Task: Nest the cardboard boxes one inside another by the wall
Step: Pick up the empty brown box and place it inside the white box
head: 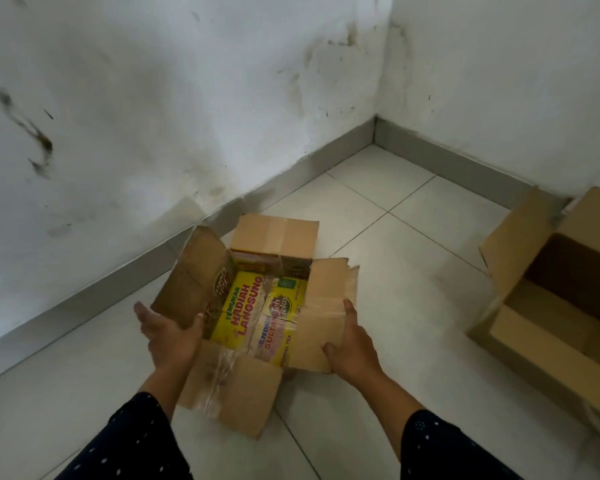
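A small cardboard box (274, 237) with all flaps spread open sits low over the tiled floor, close to the left wall. Its inside shows yellow and red printing. My left hand (168, 336) holds the box's left flap, thumb over the flap's edge and fingers behind it. My right hand (355, 344) presses on the right flap, fingers stretched along the cardboard and thumb under its lower edge. A larger plain brown box (513, 244) stands open at the right, by the other wall, partly cut off by the frame's edge.
Two stained white walls meet in a corner (374, 133) with a grey skirting (291, 171) along the bottom. Pale floor tiles (413, 258) lie bare between the two boxes and up to the corner.
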`<action>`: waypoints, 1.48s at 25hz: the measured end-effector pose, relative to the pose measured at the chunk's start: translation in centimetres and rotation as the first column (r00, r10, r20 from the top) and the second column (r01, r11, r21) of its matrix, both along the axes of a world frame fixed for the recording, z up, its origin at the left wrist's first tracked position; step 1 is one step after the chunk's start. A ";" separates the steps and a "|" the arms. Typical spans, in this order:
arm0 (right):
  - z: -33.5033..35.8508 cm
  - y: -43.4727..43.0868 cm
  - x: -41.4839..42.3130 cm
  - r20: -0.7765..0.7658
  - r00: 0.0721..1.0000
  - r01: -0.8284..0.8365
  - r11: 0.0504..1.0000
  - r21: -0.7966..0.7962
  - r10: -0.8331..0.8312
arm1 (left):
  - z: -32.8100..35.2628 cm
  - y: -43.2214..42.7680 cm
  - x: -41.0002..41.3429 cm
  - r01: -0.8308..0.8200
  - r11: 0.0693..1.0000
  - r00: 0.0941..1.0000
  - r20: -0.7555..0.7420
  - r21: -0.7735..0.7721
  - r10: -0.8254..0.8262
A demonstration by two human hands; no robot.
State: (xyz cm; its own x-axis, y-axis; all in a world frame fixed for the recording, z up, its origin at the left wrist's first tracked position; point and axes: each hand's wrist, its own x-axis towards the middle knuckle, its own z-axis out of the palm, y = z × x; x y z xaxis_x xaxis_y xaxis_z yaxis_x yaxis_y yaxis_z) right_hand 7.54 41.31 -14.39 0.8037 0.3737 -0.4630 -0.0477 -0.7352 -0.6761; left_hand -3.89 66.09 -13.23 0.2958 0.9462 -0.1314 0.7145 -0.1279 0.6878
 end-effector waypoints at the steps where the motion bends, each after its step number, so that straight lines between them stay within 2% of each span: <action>1: -0.5 0.6 0.4 0.005 0.999 0.039 0.999 -0.001 -0.039 | -0.5 0.9 0.0 -0.010 1.000 1.000 0.023 -0.027 0.011; 4: -1.0 1.3 4.2 0.097 0.989 0.113 0.993 -0.042 -0.109 | -1.9 2.7 1.9 0.026 1.000 0.997 -0.072 -0.006 -0.027; 5: -0.9 0.9 6.4 0.150 0.983 0.118 0.991 -0.062 -0.107 | -2.2 2.7 3.4 0.022 0.998 0.997 -0.072 -0.051 -0.026; 9: 1.5 -1.5 15.8 0.418 0.907 0.150 0.968 -0.200 -0.054 | -2.4 -1.3 10.8 0.045 0.949 0.995 0.099 -0.312 -0.015; 11: 1.9 -2.1 16.9 0.576 0.817 0.185 0.933 -0.310 0.030 | -2.2 -5.0 14.1 0.109 0.886 0.977 0.214 -0.451 -0.011; 12: 1.4 -2.2 16.4 0.604 0.795 0.183 0.928 -0.324 0.054 | -2.1 -6.9 15.5 0.153 0.850 0.962 0.272 -0.504 -0.012; 14: -0.3 -2.1 14.0 0.582 0.809 0.130 0.938 -0.320 0.087 | -1.6 -9.6 17.8 0.221 0.865 0.934 0.352 -0.451 -0.055; 17: -3.1 -1.2 10.7 0.453 0.878 -0.011 0.952 -0.305 0.155 | 0.0 -10.4 20.5 0.259 0.951 0.892 0.420 -0.169 -0.168; 19: -4.5 -0.6 10.4 0.304 0.934 -0.109 0.959 -0.263 0.190 | 0.9 -9.9 22.0 0.360 0.933 0.883 0.328 -0.015 -0.335; 20: -5.0 -0.7 10.9 0.255 0.946 -0.134 0.958 -0.255 0.201 | 0.9 -9.8 22.7 0.424 0.906 0.873 0.265 0.000 -0.409; 23: -5.9 -2.6 14.6 0.277 0.938 -0.102 0.930 -0.354 0.208 | -0.6 -10.5 24.4 0.477 0.864 0.872 0.204 -0.158 -0.444; 26: -5.7 -5.5 20.5 0.299 0.925 -0.076 0.884 -0.461 0.235 | -2.2 -12.6 26.0 0.478 0.809 0.877 0.235 -0.342 -0.419; 28: -5.1 -6.8 24.1 0.239 0.943 -0.085 0.863 -0.498 0.231 | -2.7 -14.3 27.4 0.529 0.743 0.846 0.321 -0.411 -0.425; 30: -4.7 -7.4 26.2 0.154 0.963 -0.113 0.847 -0.520 0.223 | -2.8 -15.7 28.6 0.557 0.726 0.828 0.339 -0.404 -0.447; 34: -3.8 -7.4 25.9 0.093 0.976 -0.124 0.848 -0.516 0.199 | -1.9 -16.3 29.3 0.576 0.776 0.815 0.105 -0.257 -0.570; 36: -2.2 -6.8 24.6 0.157 0.976 -0.066 0.890 -0.451 0.152 | -0.7 -16.0 28.6 0.631 0.774 0.770 -0.079 -0.046 -0.633; 37: -1.0 -6.4 23.8 0.197 0.973 -0.035 0.920 -0.390 0.121 | 0.0 -15.8 28.1 0.670 0.736 0.740 -0.173 0.100 -0.650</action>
